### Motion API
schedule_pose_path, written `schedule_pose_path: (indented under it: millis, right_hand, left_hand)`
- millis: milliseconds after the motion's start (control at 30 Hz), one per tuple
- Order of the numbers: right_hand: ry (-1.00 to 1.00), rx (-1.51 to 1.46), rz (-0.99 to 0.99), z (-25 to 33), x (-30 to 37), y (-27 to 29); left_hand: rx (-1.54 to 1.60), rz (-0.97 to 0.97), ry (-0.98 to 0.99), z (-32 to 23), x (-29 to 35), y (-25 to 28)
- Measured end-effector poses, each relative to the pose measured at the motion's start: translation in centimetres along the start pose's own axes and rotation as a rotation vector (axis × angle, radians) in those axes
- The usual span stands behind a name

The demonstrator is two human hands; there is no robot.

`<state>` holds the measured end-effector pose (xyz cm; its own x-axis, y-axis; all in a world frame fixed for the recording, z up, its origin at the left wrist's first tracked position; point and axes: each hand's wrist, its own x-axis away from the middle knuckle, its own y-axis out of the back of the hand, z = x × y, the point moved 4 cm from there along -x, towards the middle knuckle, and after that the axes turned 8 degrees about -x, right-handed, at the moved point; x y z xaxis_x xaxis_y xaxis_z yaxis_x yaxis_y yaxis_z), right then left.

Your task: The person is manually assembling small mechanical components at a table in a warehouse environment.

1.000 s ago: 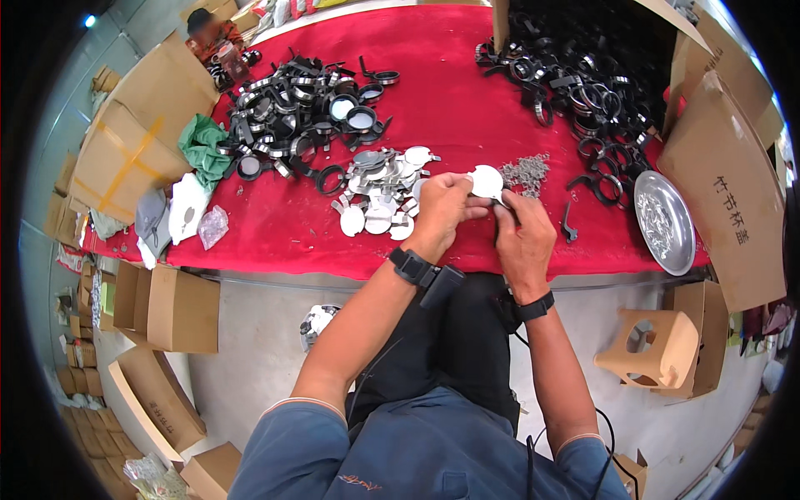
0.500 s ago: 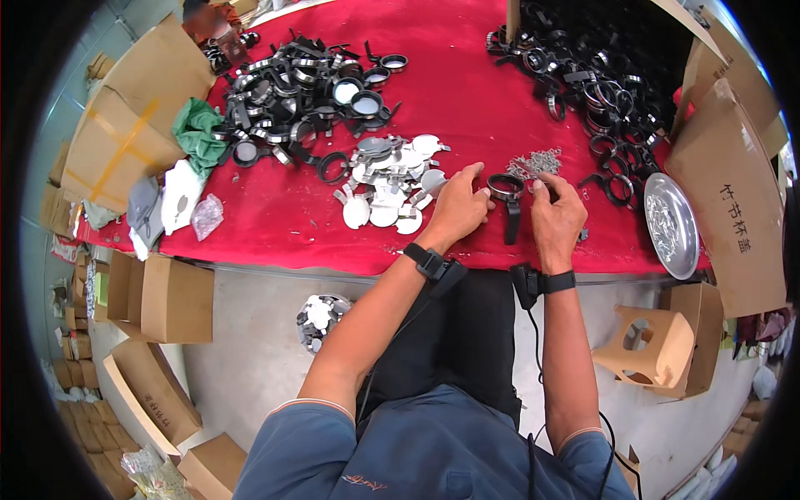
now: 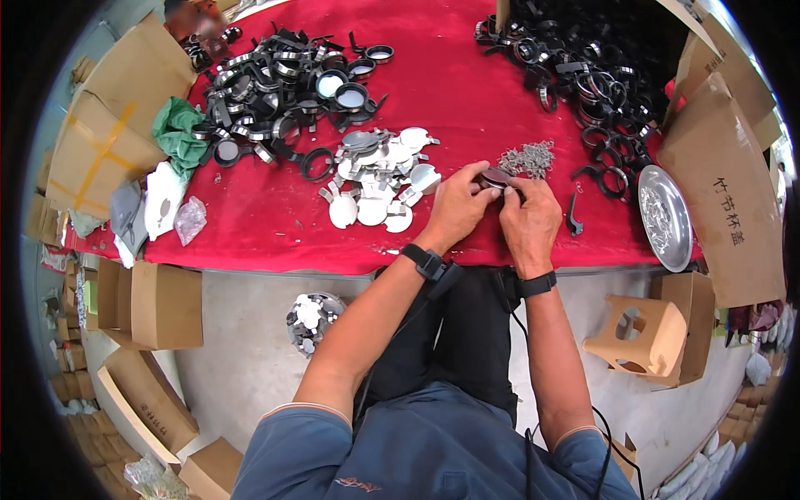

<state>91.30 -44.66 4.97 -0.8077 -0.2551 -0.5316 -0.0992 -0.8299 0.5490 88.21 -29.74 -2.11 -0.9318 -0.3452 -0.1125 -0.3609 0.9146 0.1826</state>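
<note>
"Head view: I'm watching remotely, so where is the ring (image 3: pixel 497 176)?"

"I see it right of the disc pile (image 3: pixel 379 175), over the red cloth (image 3: pixel 450 100)."

"How do the hands grip it?"

"Left hand (image 3: pixel 461 204) has its left side pinched, thumb and fingers nearly together with just the ring between. Right hand (image 3: pixel 531 218) is closed likewise on its near right side. From my camera the fingers cover the underside, so I cannot tell what else they hold."

"What surrounds them, going by the disc pile?"

"To its right I get the pins (image 3: pixel 527 158), just beyond the ring; farther right, a dark lever (image 3: pixel 573 217), then the steel tray (image 3: pixel 679 254). One black heap (image 3: pixel 292 92) lies beyond the pile's far left side, another (image 3: pixel 596 92) well apart from it, far right."
</note>
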Motion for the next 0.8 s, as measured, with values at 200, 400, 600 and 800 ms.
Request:
schedule_pose_path:
  millis: [200, 400, 600, 800]
  right_hand:
    - [0.001, 0.025, -0.007, 0.4, 0.3, 0.5]
    - [0.074, 0.069, 0.017, 0.4, 0.4, 0.5]
    - [0.05, 0.082, 0.119, 0.8, -0.4, 1.2]
    - [-0.48, -0.061, 0.277, -5.0, -2.6, 0.5]
  left_hand:
    - [0.001, -0.071, -0.103, -0.2, 0.5, -0.4]
    - [-0.091, -0.121, -0.142, -1.6, 1.1, -0.2]
    - [-0.129, -0.109, -0.105, -1.2, 1.1, 0.3]
    - [-0.059, -0.048, -0.052, -1.8, 1.2, 0.0]
